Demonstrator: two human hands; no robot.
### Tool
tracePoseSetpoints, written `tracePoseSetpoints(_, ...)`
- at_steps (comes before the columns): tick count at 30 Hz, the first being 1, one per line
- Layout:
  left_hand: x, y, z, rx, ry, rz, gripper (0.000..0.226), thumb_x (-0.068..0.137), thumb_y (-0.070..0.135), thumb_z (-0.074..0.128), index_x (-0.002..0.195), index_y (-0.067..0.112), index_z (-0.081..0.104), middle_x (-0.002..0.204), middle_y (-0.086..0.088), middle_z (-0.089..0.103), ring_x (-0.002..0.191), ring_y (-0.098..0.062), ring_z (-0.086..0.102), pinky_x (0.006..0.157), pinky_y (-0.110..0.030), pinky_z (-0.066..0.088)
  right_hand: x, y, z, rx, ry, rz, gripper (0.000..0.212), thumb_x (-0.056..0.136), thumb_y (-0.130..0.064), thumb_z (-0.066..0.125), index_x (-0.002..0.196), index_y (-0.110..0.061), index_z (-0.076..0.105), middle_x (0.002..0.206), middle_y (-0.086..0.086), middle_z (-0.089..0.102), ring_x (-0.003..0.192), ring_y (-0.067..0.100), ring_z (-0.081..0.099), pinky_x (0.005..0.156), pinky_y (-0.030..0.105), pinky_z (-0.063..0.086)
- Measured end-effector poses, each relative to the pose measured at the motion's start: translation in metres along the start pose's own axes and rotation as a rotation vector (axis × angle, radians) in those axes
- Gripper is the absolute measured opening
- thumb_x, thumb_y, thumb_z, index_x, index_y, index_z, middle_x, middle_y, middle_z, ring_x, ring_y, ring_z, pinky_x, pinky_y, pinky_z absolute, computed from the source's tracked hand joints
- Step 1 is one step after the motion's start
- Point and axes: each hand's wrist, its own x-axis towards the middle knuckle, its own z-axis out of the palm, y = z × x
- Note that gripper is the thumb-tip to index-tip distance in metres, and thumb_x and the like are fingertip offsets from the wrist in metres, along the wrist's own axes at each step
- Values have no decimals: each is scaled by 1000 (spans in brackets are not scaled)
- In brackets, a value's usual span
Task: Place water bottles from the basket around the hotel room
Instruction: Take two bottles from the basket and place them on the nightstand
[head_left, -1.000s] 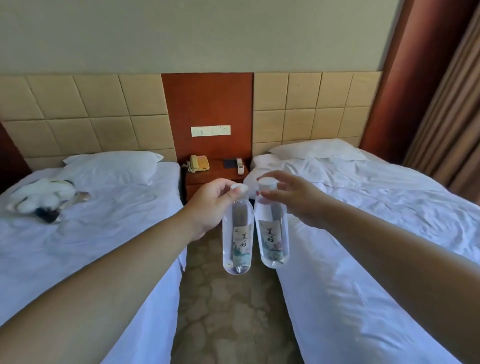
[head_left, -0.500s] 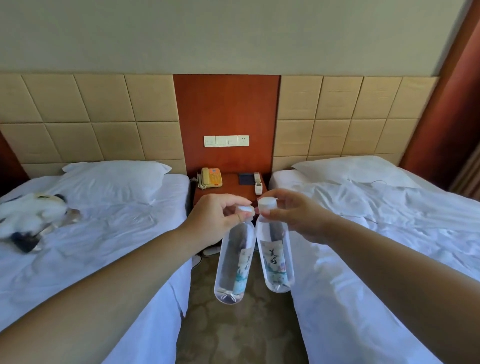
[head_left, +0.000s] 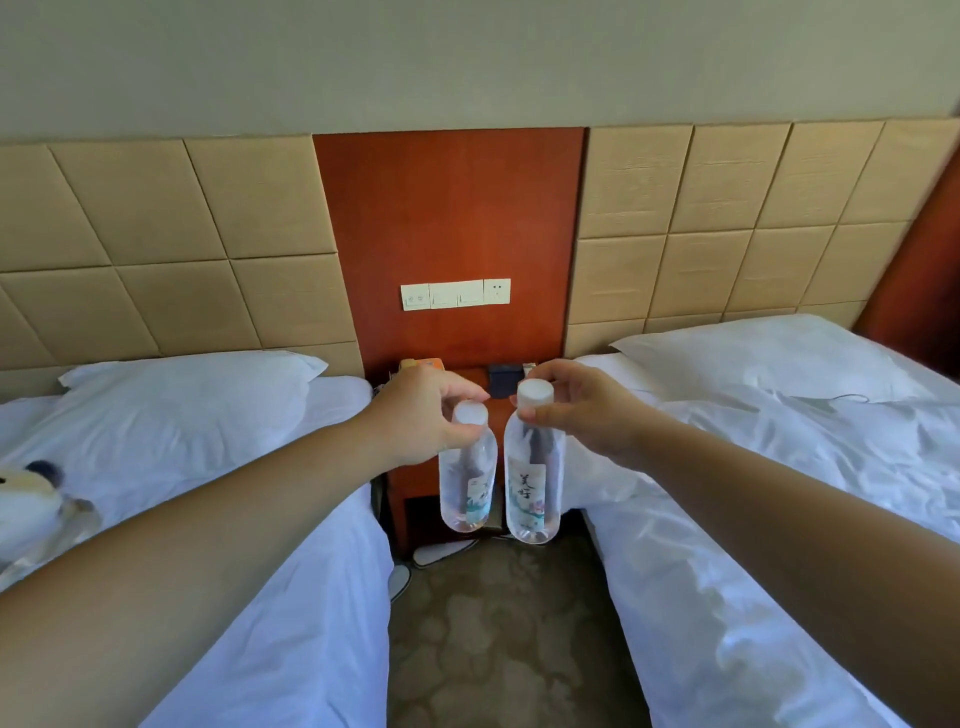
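My left hand (head_left: 421, 415) pinches the white cap of a clear water bottle (head_left: 467, 480), which hangs upright below my fingers. Beside it, my right hand (head_left: 576, 410) holds a second clear water bottle (head_left: 532, 483) by its cap, its printed label facing me. Both bottles hang side by side, almost touching, in front of the wooden nightstand (head_left: 415, 483) between the two beds. The basket is out of view.
White beds lie left (head_left: 260, 519) and right (head_left: 779, 519), with a narrow carpeted aisle (head_left: 493, 649) between. An orange phone (head_left: 421, 365) and a dark object (head_left: 501, 376) sit on the nightstand. Slippers (head_left: 441, 553) lie below it. A plush toy (head_left: 31, 504) rests on the left bed.
I have moved forward down the aisle; the nightstand and headboard are much closer. Both hands still hold the bottles by their caps, now in front of the nightstand.
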Motion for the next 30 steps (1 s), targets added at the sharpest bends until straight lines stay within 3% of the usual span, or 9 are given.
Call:
tracePoseSetpoints(2, 32, -21, -2, 54, -9, -36, 43, 70, 25, 77, 112, 20, 68, 96, 5, 69, 81, -6, 63, 73, -22, 52, 36, 12, -6, -49, -19, -1, 25, 75, -16, 76, 90, -30, 61, 100, 1, 71, 96, 14, 66, 78, 22, 52)
tracePoseSetpoints(5, 82, -54, -3, 97, -35, -109, 50, 68, 27, 78, 116, 22, 66, 97, 10, 65, 85, -6, 62, 78, -25, 51, 93, 32, -18, -147, -61, 7, 24, 77, -20, 75, 88, -34, 59, 94, -12, 67, 89, 3, 62, 67, 13, 44)
tracePoseSetpoints(10, 173, -119, 5, 89, -78, -255, 60, 66, 24, 78, 123, 21, 61, 109, -5, 71, 89, -13, 65, 83, -29, 54, 197, 69, -47, -234, -115, 14, 26, 78, -21, 74, 87, -37, 55, 92, -18, 62, 88, -3, 57, 68, 12, 40)
tracePoseSetpoints(16, 282, -189, 8, 24, -49, -327, 57, 68, 15, 76, 123, 14, 61, 115, -7, 69, 93, -10, 64, 83, -27, 53, 327, 97, -76, -363, -122, 2, 29, 78, -17, 75, 87, -35, 54, 88, -19, 57, 91, 6, 55, 72, 19, 42)
tracePoseSetpoints(20, 342, -226, 11, 57, -79, -296, 42, 68, 14, 75, 110, 14, 71, 102, 1, 72, 84, -4, 59, 70, -16, 43, 393, 115, -84, -407, -53, 16, 26, 75, -22, 77, 90, -31, 57, 86, -19, 57, 84, 2, 53, 62, 12, 38)
tracePoseSetpoints(24, 408, -275, 18, 75, -141, -273, 28, 67, 13, 74, 95, 16, 75, 79, 14, 62, 76, -4, 55, 57, -9, 34, 465, 144, -81, -432, -6, 68, 26, 72, -24, 78, 89, -29, 59, 83, -18, 59, 76, 1, 54, 59, 14, 37)
tracePoseSetpoints(30, 502, -346, 34, 88, -286, -222, 36, 68, 15, 75, 104, 15, 72, 108, 1, 69, 89, -8, 56, 73, -23, 43, 553, 191, -70, -491, 79, 217, 29, 72, -26, 78, 88, -33, 56, 82, -17, 57, 76, 6, 55, 56, 14, 38)
